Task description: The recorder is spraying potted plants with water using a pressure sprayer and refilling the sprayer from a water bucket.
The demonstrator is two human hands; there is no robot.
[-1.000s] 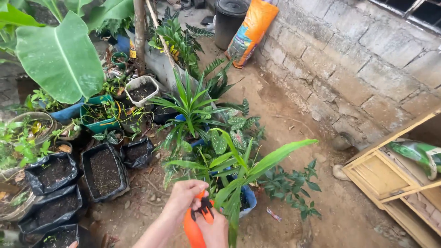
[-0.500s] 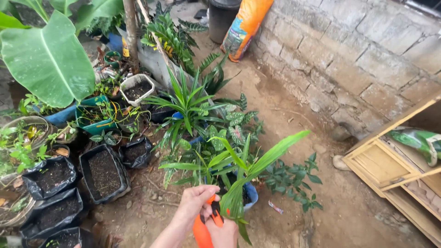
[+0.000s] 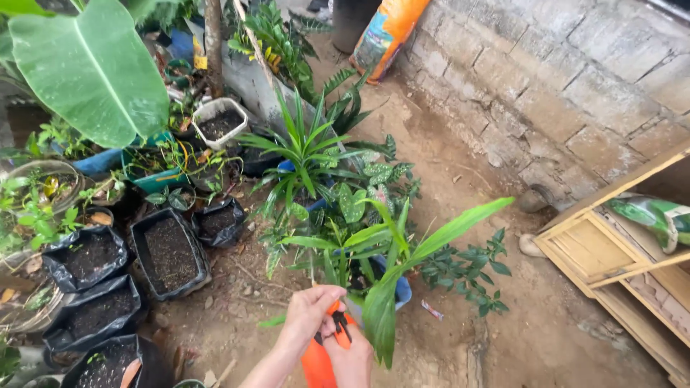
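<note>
At the bottom edge of the view, the left hand (image 3: pixel 310 315) and the right hand (image 3: pixel 353 359) are both closed around an orange spray bottle (image 3: pixel 317 366). The left hand is clenched over its black nozzle head (image 3: pixel 338 325), and the right hand grasps the bottle body just beside it. The bottle sits right below a potted plant with long green leaves (image 3: pixel 388 287), whose blue pot (image 3: pixel 402 291) stands on the dirt ground (image 3: pixel 474 179); one leaf hangs down touching the right hand.

To the left, several black grow bags (image 3: pixel 169 255) stand in a cluster, filled with dark soil; most show no plant. Further back, a white pot (image 3: pixel 219 122) also holds soil. A spiky green plant (image 3: pixel 305 147) grows between it and the blue pot. An orange sack (image 3: pixel 388 29) leans against the block wall (image 3: pixel 560 86), and a wooden crate (image 3: pixel 611 251) sits at right.
</note>
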